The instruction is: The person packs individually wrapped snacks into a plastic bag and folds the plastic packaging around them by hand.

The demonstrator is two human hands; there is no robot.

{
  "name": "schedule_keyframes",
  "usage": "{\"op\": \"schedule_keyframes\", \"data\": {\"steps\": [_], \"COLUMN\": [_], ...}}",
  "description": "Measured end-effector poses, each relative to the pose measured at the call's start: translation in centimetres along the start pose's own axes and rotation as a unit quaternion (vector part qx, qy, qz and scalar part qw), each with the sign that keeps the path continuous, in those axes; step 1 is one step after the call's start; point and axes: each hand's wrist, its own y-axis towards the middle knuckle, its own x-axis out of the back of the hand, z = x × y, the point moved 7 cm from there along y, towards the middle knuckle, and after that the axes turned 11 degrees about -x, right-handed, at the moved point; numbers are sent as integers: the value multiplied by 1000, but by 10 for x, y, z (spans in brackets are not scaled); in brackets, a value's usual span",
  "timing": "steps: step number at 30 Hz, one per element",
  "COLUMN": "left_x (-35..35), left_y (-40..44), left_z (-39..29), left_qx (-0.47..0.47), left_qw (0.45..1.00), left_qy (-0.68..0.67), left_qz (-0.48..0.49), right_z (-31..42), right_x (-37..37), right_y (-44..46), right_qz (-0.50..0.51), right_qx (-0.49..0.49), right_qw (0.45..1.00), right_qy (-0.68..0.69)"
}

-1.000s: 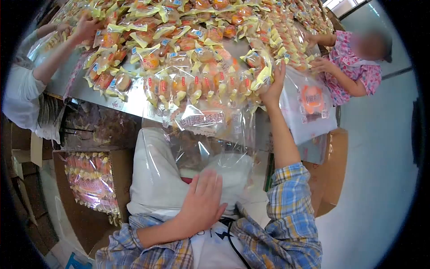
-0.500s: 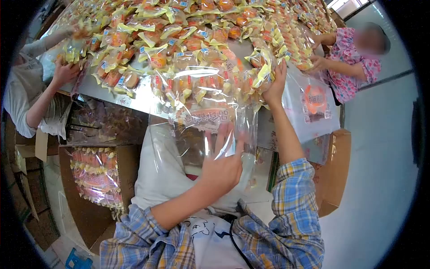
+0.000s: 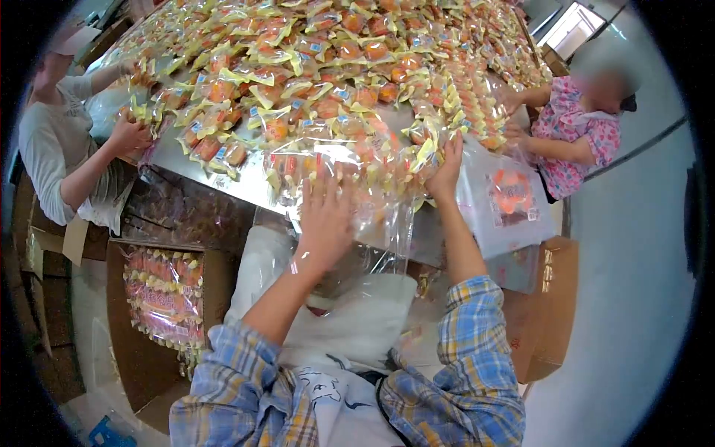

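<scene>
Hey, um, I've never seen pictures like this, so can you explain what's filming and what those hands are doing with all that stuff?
There's no machine here: a person is working with bare hands, filmed from a camera on their head that looks forward and down. The left hand lies spread on a clear plastic bag with wrapped snacks at its far end. The right hand is at the bag's right side; how firmly it grips is unclear. Many more yellow-ended snack packets cover the table. Flat printed bags lie at right, and an open cardboard box stands at lower left. Two co-workers sit or stand nearby, one on each side.
</scene>
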Motion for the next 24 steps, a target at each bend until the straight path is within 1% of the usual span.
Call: {"op": "schedule_keyframes", "data": {"steps": [1,3,6,7,10,11,15,18,19,22,23,24], "left_x": [-1,-17,-10,-1,0,-2,-14,-16,-20,-23,-23,-21], "left_y": [5,7,12,16,23,27,28,36,36,39,40,41], "left_z": [8,33,46,43,42,42,53,55,53,43,45,45], "left_qx": [3,6,37,22,9,5,-10,-77,-104,-150,-131,-128], "left_qw": [1000,998,999,998,996,993,990,976,970,974,981,982], "left_qy": [19,61,6,41,69,103,130,189,214,167,142,132], "left_qz": [6,24,36,37,-49,-50,-59,-70,-51,-45,-29,-43], "right_z": [-1,-9,-6,-4,-2,-2,7,-4,-5,-4,-3,-3], "right_x": [1,1,1,2,3,4,9,5,4,3,5,5], "right_y": [-1,-4,-2,-2,-5,-6,-8,-7,-7,-6,-7,-7], "right_qz": [-9,-5,-6,-8,2,6,-14,-20,-23,-23,-23,-21], "right_qx": [23,27,25,23,1,-8,14,22,21,1,0,-1], "right_qw": [1000,999,999,999,1000,1000,1000,999,999,999,999,999], "right_qy": [0,-21,-27,-22,-15,-13,-11,-32,-38,-28,-30,-31]}}
